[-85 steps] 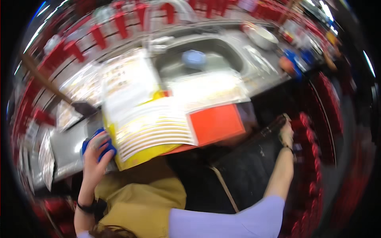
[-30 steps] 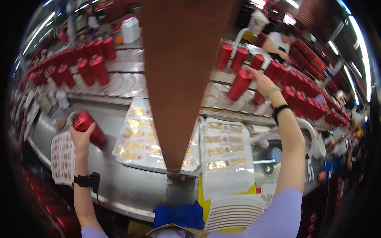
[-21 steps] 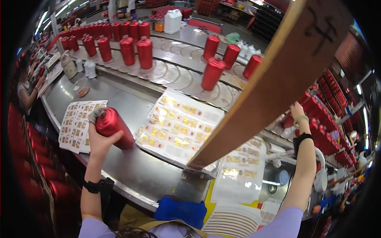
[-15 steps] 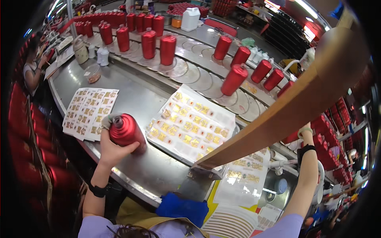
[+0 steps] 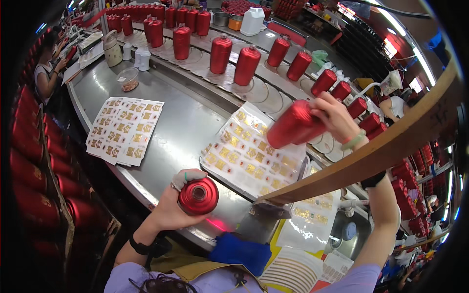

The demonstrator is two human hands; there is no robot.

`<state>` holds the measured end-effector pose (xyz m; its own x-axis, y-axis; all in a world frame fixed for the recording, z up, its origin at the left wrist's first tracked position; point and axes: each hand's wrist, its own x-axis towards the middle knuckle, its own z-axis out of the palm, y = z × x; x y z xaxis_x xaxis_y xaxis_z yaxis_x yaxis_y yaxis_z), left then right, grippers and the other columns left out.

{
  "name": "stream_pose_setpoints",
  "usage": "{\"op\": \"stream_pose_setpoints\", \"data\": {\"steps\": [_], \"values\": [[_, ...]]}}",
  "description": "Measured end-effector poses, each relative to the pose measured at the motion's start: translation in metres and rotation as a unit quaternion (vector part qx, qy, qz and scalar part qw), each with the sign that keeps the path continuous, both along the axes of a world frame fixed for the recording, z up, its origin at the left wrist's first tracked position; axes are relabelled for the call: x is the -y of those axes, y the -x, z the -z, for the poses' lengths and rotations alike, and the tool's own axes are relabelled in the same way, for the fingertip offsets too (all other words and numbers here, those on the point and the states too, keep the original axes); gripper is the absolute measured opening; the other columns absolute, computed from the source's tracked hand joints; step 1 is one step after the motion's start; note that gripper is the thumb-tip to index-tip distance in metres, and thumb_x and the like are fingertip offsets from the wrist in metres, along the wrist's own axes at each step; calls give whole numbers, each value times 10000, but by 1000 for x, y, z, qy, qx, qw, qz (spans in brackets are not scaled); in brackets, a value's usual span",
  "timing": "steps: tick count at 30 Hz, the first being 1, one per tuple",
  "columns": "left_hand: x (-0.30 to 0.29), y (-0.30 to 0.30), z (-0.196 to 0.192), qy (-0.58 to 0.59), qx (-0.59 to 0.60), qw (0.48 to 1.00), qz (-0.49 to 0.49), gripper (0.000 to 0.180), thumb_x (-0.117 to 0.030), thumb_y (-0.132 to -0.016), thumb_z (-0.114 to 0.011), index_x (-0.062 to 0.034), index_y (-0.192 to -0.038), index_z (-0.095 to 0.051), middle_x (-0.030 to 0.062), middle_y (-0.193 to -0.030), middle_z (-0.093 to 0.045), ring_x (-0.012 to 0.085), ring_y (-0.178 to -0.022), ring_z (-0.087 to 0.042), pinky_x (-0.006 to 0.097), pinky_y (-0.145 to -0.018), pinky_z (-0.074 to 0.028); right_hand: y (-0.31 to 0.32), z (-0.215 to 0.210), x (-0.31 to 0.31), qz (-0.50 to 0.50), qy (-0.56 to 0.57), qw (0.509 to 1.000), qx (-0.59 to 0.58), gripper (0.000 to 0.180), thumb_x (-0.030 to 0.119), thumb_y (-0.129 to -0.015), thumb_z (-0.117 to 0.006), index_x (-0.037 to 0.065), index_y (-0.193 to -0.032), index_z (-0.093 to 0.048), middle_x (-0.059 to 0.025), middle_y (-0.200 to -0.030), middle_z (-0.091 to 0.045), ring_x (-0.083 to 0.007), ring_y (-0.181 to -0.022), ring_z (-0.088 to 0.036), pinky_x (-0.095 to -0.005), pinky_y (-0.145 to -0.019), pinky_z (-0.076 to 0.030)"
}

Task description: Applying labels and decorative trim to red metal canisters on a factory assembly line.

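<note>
My left hand (image 5: pixel 168 207) is wrapped round a glossy red bottle (image 5: pixel 207 199), whose open mouth faces up at me, above the front edge of the metal table. A grey cover is on one of its fingers. My right hand (image 5: pixel 337 117) reaches past the wooden bar and grips another red bottle (image 5: pixel 288 124) by its upper end. That bottle is tilted, its lower end over the corner of a sheet of gold labels (image 5: pixel 244 156). Its neck is hidden by my fingers. Left of the sheet lies a stack of printed label sheets (image 5: pixel 124 127).
Red bottles (image 5: pixel 246 66) stand on the conveyor's round plates. A wooden bar (image 5: pixel 366 151) slants across the right side. Blue cloth (image 5: pixel 239 254), a clear tub (image 5: pixel 128 79) and a beige flask (image 5: pixel 112 50) are on the table. Another person (image 5: pixel 46 73) works at far left.
My right hand has come from beyond the bar to a bottle by the conveyor. My left hand has brought its bottle nearer, mouth toward me. The view has shifted, and conveyor bottles have moved right.
</note>
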<state>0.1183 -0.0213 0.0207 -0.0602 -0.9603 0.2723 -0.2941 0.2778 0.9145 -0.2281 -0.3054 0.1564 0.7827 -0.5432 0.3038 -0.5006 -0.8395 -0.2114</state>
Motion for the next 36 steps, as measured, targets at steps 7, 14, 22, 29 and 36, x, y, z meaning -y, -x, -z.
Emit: {"op": "stream_pose_setpoints", "data": {"steps": [7,14,22,29,36], "values": [[12,-29,5,34,-75,995,55,1260,-380,-690,-972,32,-1608,-214,213,-1652,-275,313,-1549,-248,428,-1263,-181,-165,37,-3,-261,90,960,44,201,130,-891,-703,144,-1084,-647,-79,-1011,-580,-283,-928,-643,-409,-809,-517],[50,-52,-6,126,-92,976,-150,950,-217,-831,-813,70,-1568,-287,236,-1603,-353,316,-1511,-323,433,-1258,-202,-239,68,-24,-364,86,927,-12,223,164,-903,-638,194,-1125,-633,-65,-1072,-555,-258,-980,-650,-435,-890,-503],[79,-42,-11,49,-32,981,-187,823,-82,-787,-837,4,-1500,-433,163,-1480,-513,281,-1377,-511,387,-1149,-407,-239,37,-14,-341,54,935,77,247,191,-934,-686,136,-1173,-657,-102,-1033,-635,-333,-902,-670,-425,-739,-559],[87,-26,4,111,42,964,-238,496,-62,-757,-778,-22,-1223,-611,121,-1280,-569,248,-1150,-591,356,-1018,-474,-138,37,124,220,158,963,-4,232,229,-1001,-601,151,-1205,-679,-151,-1140,-652,-389,-1161,-602,-451,-962,-520],[91,-22,9,150,46,956,-248,480,-61,-732,-806,4,-1169,-619,107,-1262,-556,194,-1014,-638,322,-895,-541,-60,72,185,220,94,969,-64,282,225,-1013,-585,91,-1255,-643,-181,-1138,-671,-394,-1084,-650,-472,-950,-526]]}}
